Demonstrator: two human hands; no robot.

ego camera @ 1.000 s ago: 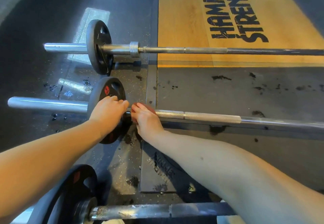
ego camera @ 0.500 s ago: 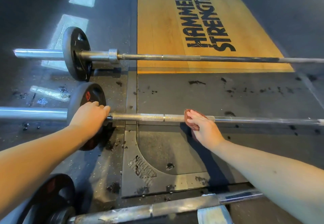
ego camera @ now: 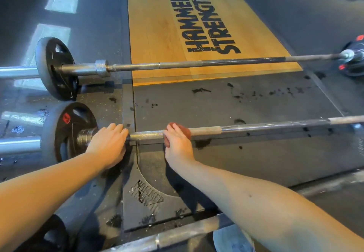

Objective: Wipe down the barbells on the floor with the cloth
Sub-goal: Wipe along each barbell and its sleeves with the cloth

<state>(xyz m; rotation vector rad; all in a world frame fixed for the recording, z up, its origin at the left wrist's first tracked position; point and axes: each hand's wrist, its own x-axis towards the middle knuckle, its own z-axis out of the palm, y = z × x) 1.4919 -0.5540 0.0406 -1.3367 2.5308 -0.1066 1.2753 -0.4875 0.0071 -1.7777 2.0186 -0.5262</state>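
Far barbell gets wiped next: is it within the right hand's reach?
Probably yes, with a forward lean: only bare mat lies between the right hand, gripping the cloth, and the far barbell.

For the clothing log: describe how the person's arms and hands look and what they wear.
The left hand and right hand are bare: no gloves, rings or wristbands show. Both forearms are uncovered to the frame edge, no sleeve in view.
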